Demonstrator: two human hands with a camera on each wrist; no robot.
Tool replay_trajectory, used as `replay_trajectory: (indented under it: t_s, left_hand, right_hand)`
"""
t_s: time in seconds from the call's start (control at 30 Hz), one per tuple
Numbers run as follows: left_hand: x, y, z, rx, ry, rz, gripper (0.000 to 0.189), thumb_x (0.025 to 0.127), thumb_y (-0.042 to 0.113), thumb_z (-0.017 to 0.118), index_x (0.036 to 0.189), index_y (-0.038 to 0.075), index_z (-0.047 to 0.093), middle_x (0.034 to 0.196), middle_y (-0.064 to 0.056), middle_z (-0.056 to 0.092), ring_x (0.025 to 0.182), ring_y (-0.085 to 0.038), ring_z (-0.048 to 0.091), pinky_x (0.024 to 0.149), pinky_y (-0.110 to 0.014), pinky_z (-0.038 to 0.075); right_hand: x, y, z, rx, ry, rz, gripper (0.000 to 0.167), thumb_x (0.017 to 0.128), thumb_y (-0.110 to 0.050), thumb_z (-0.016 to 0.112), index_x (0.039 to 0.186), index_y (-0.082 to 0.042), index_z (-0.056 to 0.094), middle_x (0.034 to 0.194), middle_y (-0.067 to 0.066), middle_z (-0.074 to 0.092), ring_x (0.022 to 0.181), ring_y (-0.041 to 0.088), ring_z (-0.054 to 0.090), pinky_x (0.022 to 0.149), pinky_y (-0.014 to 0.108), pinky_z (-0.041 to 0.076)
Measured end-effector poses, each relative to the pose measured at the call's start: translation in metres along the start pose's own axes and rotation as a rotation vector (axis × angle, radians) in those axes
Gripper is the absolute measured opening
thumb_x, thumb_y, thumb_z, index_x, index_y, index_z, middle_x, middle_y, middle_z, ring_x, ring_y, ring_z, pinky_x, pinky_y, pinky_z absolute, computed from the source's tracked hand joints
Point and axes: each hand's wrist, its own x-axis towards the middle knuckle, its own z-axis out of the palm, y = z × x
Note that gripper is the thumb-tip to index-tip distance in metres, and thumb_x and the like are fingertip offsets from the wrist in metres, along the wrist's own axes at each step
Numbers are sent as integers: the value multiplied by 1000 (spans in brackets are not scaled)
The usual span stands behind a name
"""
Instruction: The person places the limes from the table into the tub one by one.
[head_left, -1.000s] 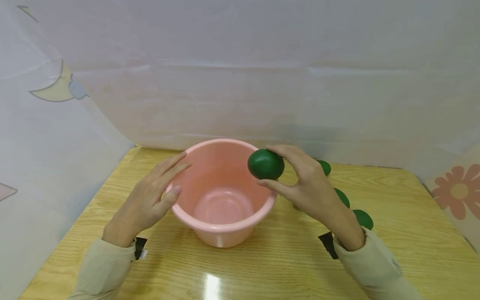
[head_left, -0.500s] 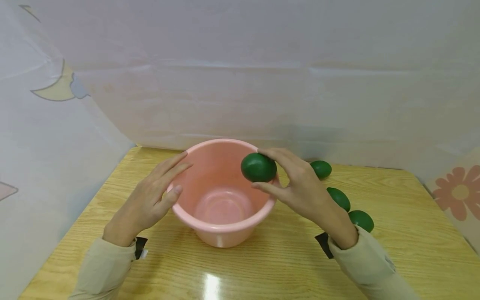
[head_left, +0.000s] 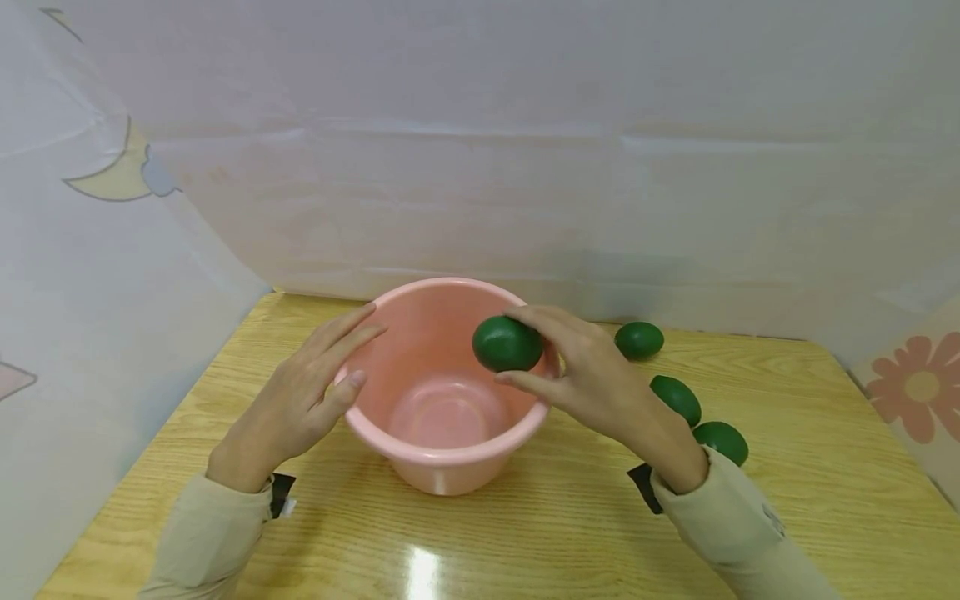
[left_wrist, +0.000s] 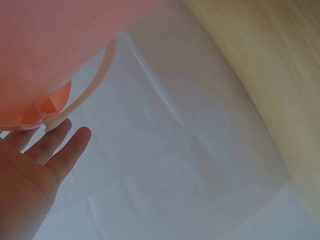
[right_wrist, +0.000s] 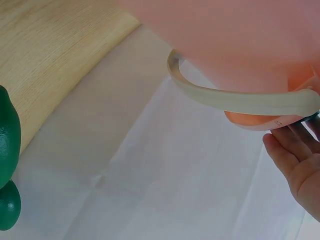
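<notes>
the left hand point(head_left: 296, 396) lies at the left rim of the bucket point(head_left: 442, 455), fingers loose, holding nothing; i can't tell whether they touch it. the right hand point(head_left: 607, 383) pinches a green fruit point(head_left: 505, 344) between thumb and fingers, up over the bucket's right side. i'd call this step bringing it over; the next move seems to call for lowering, then loosening the pinch. off to the right on the table point(head_left: 540, 542) sit a second fruit point(head_left: 724, 442), a third fruit point(head_left: 678, 401) just behind, and farther back a fourth fruit point(head_left: 639, 341), near the sheet point(head_left: 465, 183).

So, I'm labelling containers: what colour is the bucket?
Pink; the bucket shows best in the head view.
</notes>
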Motion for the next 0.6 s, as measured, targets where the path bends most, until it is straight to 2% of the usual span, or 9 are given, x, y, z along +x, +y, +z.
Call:
replay_trajectory:
  t_s: [0.13,0.3,0.6]
  left_hand:
    - [0,-1,0,1,2,4,52,97,19,52,148,17,47,161,-3,34,146,-28,35,108,-60,39]
    - [0,-1,0,1,0,3,51,97,20,52,148,17,47,161,-3,34,146,-28,34,108,-59,39]
    - [0,0,1,-5,-2,0,52,97,19,52,148,18,46,161,-3,33,146,-28,34,107,-59,40]
  right_hand:
    - [1,0,0,13,-57,37,66,79,-28,84,137,-10,57,121,4,66,94,12,62,80,30,53]
    - [4,0,-1,32,-123,74,64,81,-31,82,137,-13,57,126,2,65,107,13,64,89,35,55]
    - [9,-2,-4,3,-184,83,61,80,-32,82,134,-14,59,127,2,65,109,15,64,92,36,55]
